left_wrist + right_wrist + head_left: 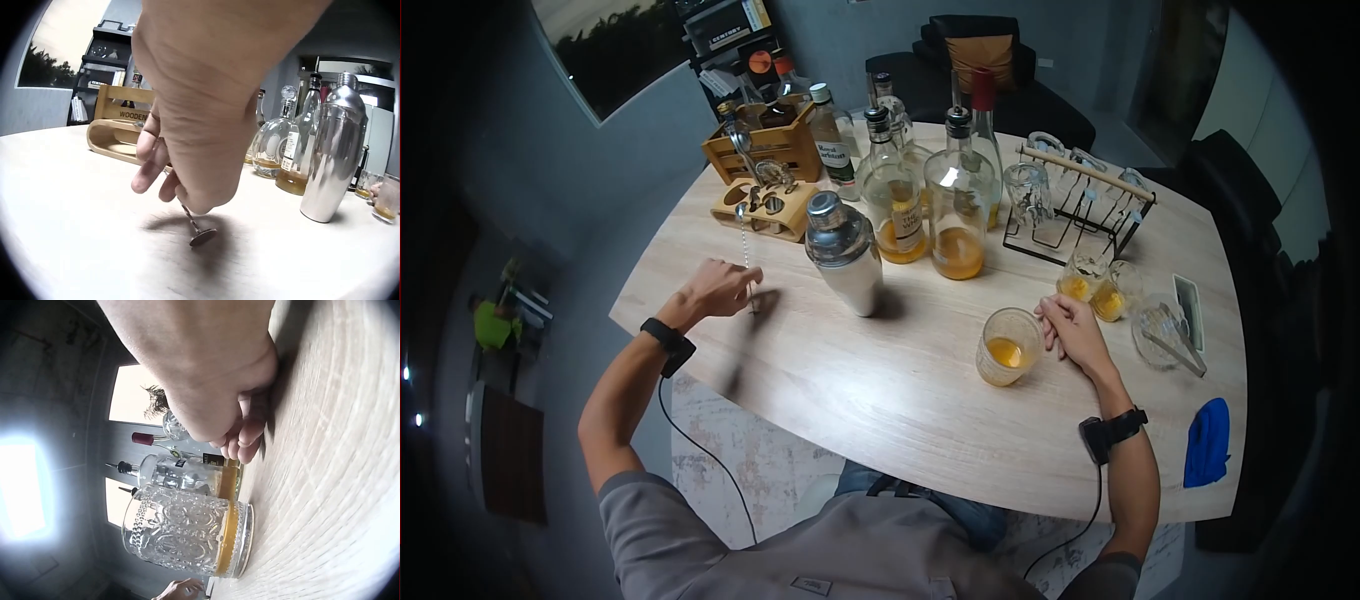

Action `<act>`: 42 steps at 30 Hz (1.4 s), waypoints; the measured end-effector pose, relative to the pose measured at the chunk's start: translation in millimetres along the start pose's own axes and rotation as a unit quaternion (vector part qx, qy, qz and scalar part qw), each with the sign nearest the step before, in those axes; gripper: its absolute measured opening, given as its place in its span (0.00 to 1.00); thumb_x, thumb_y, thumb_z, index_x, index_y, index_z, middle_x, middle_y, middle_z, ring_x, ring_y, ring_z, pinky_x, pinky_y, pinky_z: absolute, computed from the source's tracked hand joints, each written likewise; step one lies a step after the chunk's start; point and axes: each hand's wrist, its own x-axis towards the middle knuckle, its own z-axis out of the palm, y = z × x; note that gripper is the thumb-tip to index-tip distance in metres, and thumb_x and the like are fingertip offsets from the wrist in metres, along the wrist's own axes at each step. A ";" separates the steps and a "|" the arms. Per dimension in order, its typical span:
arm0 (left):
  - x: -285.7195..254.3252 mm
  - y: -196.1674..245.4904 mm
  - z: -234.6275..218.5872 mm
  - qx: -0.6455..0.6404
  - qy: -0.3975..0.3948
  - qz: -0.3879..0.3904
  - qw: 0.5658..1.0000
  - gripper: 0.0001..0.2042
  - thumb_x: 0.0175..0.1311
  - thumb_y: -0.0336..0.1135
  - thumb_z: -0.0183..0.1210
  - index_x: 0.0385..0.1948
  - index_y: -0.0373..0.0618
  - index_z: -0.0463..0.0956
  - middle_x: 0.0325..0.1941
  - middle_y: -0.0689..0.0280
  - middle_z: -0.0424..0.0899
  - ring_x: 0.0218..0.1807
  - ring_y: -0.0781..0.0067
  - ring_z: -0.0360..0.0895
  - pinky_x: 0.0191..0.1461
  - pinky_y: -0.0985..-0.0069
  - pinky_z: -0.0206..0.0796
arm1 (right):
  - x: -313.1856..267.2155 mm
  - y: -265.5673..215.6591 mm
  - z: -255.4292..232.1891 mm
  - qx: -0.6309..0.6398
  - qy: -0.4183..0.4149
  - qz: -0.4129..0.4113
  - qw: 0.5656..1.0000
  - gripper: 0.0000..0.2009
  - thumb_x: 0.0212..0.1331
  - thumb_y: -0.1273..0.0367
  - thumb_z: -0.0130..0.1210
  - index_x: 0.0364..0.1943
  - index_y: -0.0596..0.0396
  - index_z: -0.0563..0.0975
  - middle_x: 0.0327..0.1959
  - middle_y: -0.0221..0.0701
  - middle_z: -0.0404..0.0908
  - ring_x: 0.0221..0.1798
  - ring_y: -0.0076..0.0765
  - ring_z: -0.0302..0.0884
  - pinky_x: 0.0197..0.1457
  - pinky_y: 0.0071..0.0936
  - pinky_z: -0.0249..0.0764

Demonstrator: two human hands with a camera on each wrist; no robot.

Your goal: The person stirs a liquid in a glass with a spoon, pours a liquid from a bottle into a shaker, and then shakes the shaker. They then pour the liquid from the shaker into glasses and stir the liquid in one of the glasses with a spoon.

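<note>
My left hand (718,288) grips a twisted-stem bar spoon (745,240) near its lower end. The spoon's flat disc end (203,237) points down, close over the table, while its stem slants up past the wooden bar-tool stand (785,222). A steel cocktail shaker (845,255), its cap on, stands upright to the right of this hand. My right hand (1078,332) rests on the table with its fingers loosely curled and nothing held. Just left of those fingers is a patterned glass (1008,350) with some amber liquid, also large in the right wrist view.
Several liquor bottles (960,215) stand behind the shaker, beside a wooden crate (800,150). At the back right, a black rack (1068,250) carries hanging glasses. Small amber-filled glasses (1110,300), a glass bowl with tongs (1165,335) and a blue cloth (1208,445) lie rightward.
</note>
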 end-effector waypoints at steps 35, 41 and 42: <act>-3.8 -46.6 15.2 -0.191 -0.091 -0.242 0.947 0.13 0.61 0.35 0.61 0.20 0.38 0.85 0.19 0.63 0.87 0.20 0.69 0.85 0.33 0.71 0.80 | 0.5 -0.3 0.6 0.004 -0.001 0.010 1.000 0.15 0.75 0.59 0.51 0.40 0.58 0.80 0.23 0.22 0.76 0.19 0.15 0.72 0.15 0.14 0.62; 3.7 -44.6 -9.6 -0.197 -0.052 -0.270 0.941 0.16 0.61 0.43 0.66 0.21 0.38 0.85 0.18 0.62 0.86 0.18 0.69 0.84 0.30 0.72 0.79 | -4.8 -4.5 1.1 -0.010 0.015 0.020 1.000 0.16 0.74 0.58 0.51 0.42 0.58 0.80 0.25 0.22 0.76 0.19 0.15 0.72 0.16 0.15 0.63; 5.2 -41.0 -19.8 -0.197 -0.052 -0.260 0.944 0.16 0.61 0.43 0.66 0.21 0.38 0.85 0.18 0.62 0.86 0.18 0.69 0.84 0.30 0.72 0.79 | -4.8 -5.9 1.1 -0.008 0.008 0.018 1.000 0.16 0.74 0.58 0.51 0.41 0.58 0.80 0.25 0.22 0.76 0.19 0.14 0.72 0.15 0.14 0.63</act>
